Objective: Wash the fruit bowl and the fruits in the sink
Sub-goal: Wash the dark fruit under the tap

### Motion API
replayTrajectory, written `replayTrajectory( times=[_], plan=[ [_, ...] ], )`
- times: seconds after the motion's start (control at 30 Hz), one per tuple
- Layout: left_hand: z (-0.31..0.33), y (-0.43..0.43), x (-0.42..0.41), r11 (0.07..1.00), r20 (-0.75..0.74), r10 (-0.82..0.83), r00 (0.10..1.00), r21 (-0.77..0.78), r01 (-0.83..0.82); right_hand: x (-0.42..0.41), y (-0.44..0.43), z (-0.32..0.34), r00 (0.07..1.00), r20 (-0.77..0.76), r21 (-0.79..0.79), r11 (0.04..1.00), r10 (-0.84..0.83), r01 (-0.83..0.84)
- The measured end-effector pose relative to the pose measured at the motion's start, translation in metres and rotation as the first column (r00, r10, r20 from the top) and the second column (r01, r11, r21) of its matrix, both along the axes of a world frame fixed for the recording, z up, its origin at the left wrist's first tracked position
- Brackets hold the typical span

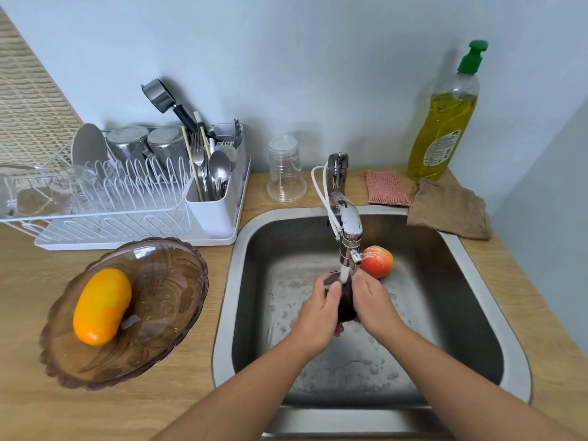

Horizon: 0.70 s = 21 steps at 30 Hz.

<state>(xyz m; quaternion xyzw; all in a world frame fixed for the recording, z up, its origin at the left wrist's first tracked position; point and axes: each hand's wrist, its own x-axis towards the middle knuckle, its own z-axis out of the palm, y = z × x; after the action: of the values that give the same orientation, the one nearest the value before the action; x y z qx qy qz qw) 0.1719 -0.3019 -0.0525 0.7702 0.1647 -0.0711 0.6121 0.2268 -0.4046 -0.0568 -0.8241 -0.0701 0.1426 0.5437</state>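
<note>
You held a dark fruit (345,305) above the middle of the sink (226,297), left hand (318,300) and right hand (370,300) both curled round it, so the tap (348,230) stream hit it. A red-orange fruit (377,261) lay in the sink's far part, probably awaiting its turn. The fruit bowl (165,313), holding a mango (101,307), sat on the counter (95,415) left of the sink, probably for room.

Bright, soft, even light fills the view, perhaps from above and in front. Shadows lie faint and blurred on the wall (318,58) behind the soap bottle (445,122) and the dish rack (127,192). Small glints sit on the tap (348,218) and the brown bowl (178,281). The wide lens bows the surface (31,409) edges and tilts the bottle; the far left looks smeared
</note>
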Motion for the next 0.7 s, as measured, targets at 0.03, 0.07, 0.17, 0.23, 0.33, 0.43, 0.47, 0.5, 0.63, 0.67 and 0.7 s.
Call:
replayTrajectory(
  times=[0.03,0.07,0.17,0.23,0.33,0.43,0.47,0.5,0.63,0.67,0.7],
  plan=[
    [-0.002,-0.002,0.000,1.000,0.000,0.013,1.000,-0.010,-0.013,-0.001,-0.001,0.000,1.000,0.010,-0.010,1.000,-0.004,0.004],
    [-0.002,-0.003,0.001,0.999,-0.012,0.045,0.999,-0.024,-0.045,-0.003,-0.002,-0.002,1.000,0.026,-0.007,1.000,0.000,0.001],
    [-0.001,0.002,0.010,0.974,-0.126,0.182,0.975,-0.112,-0.197,-0.015,0.001,-0.010,0.990,0.117,-0.020,0.997,0.075,-0.073],
    [0.001,0.005,0.013,0.952,-0.159,0.225,0.961,-0.173,-0.251,-0.016,0.003,-0.014,0.986,0.141,-0.024,0.996,0.087,-0.085],
    [-0.001,0.004,0.008,0.971,-0.140,0.145,0.979,-0.171,-0.168,-0.008,0.002,-0.013,0.996,0.081,-0.011,1.000,0.030,-0.029],
    [-0.006,-0.001,0.003,0.974,-0.066,0.050,0.997,-0.216,-0.063,-0.002,-0.005,-0.014,0.999,0.012,0.032,0.999,-0.044,0.043],
    [-0.007,-0.002,0.002,0.971,-0.036,0.039,0.999,-0.233,-0.046,0.000,-0.006,-0.014,0.997,-0.016,0.052,0.996,-0.072,0.072],
    [-0.008,-0.003,0.001,0.971,-0.005,0.025,1.000,-0.238,-0.025,0.000,-0.007,-0.013,0.994,-0.057,0.079,0.992,-0.089,0.094],
    [-0.008,-0.001,0.000,0.962,0.038,0.051,0.998,-0.271,-0.039,0.001,-0.010,-0.011,0.993,-0.105,0.169,0.983,-0.056,0.073],
    [-0.007,0.001,0.000,0.950,0.028,0.081,0.996,-0.305,-0.069,0.000,-0.010,-0.012,0.994,-0.099,0.180,0.982,-0.038,0.055],
    [-0.007,0.003,0.000,0.934,0.015,0.111,0.994,-0.344,-0.099,0.000,-0.011,-0.014,0.995,-0.096,0.186,0.982,-0.014,0.032]
  ],
)
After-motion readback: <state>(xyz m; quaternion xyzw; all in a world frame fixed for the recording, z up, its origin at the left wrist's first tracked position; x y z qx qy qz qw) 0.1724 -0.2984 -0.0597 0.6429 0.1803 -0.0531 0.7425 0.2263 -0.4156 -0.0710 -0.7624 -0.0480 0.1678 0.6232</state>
